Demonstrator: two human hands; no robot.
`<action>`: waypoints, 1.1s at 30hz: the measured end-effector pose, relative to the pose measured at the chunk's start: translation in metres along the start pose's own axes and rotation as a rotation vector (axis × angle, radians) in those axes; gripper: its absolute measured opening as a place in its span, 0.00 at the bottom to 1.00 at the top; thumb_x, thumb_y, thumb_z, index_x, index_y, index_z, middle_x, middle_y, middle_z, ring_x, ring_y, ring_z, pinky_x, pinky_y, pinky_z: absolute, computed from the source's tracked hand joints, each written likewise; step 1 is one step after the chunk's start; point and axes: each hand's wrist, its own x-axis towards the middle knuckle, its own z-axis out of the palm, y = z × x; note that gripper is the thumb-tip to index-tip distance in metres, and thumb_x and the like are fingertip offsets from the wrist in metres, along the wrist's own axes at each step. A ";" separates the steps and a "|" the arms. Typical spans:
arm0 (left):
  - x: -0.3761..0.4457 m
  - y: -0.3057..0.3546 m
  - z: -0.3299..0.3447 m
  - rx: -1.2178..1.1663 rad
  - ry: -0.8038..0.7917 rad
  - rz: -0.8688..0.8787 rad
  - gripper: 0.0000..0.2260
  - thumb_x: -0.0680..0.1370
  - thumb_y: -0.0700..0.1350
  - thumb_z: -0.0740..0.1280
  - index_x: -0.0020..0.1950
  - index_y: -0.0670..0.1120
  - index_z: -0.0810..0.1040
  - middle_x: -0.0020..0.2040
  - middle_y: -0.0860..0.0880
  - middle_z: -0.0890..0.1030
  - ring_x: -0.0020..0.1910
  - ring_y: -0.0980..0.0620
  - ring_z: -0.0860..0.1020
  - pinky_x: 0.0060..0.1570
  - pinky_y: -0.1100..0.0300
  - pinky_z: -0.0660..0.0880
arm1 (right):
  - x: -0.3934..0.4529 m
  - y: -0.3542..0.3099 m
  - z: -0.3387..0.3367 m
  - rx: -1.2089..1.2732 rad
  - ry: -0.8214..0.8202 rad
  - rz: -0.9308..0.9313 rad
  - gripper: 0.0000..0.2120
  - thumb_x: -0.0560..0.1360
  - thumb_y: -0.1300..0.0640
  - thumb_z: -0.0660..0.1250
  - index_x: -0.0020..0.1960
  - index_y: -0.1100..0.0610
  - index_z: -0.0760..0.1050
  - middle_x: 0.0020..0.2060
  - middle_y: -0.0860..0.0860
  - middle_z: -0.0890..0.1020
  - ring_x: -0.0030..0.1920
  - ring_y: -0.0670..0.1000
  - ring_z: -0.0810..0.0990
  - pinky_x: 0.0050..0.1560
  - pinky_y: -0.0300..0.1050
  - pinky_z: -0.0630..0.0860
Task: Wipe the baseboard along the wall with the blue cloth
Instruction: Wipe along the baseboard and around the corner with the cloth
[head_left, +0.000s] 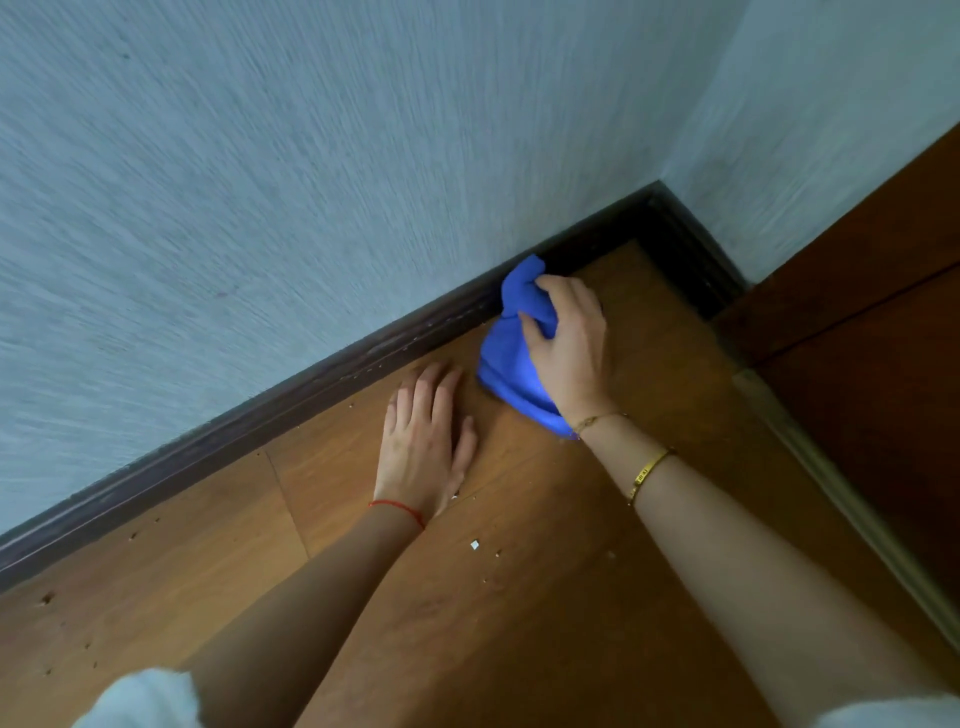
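1. The right hand (566, 343) grips a bunched blue cloth (511, 353), its top pressed against the dark baseboard (291, 395) near the room corner.
2. The left hand (426, 441) lies flat and spread on the wood floor (545, 597), holding nothing.
3. Best practice, probably: keep firm pressure along the baseboard's top edge, sweeping steadily.
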 end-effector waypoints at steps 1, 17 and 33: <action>0.002 0.002 0.002 -0.006 -0.019 -0.004 0.24 0.81 0.52 0.59 0.74 0.43 0.68 0.72 0.43 0.69 0.64 0.43 0.70 0.68 0.47 0.67 | 0.005 0.008 -0.005 -0.011 -0.004 0.008 0.13 0.69 0.67 0.70 0.54 0.63 0.78 0.47 0.57 0.80 0.48 0.56 0.76 0.53 0.43 0.70; 0.004 0.002 0.005 -0.076 -0.063 -0.047 0.26 0.80 0.54 0.60 0.76 0.47 0.65 0.74 0.47 0.65 0.67 0.44 0.67 0.71 0.46 0.64 | 0.016 0.027 -0.012 -0.035 -0.043 0.004 0.12 0.72 0.64 0.70 0.54 0.63 0.77 0.47 0.56 0.80 0.49 0.57 0.77 0.52 0.38 0.68; 0.006 0.004 0.004 -0.044 -0.064 -0.057 0.26 0.79 0.55 0.58 0.74 0.44 0.68 0.74 0.45 0.67 0.65 0.43 0.68 0.69 0.44 0.66 | -0.007 -0.006 0.003 0.033 -0.136 -0.111 0.13 0.71 0.65 0.71 0.56 0.63 0.77 0.49 0.57 0.79 0.51 0.58 0.78 0.55 0.48 0.73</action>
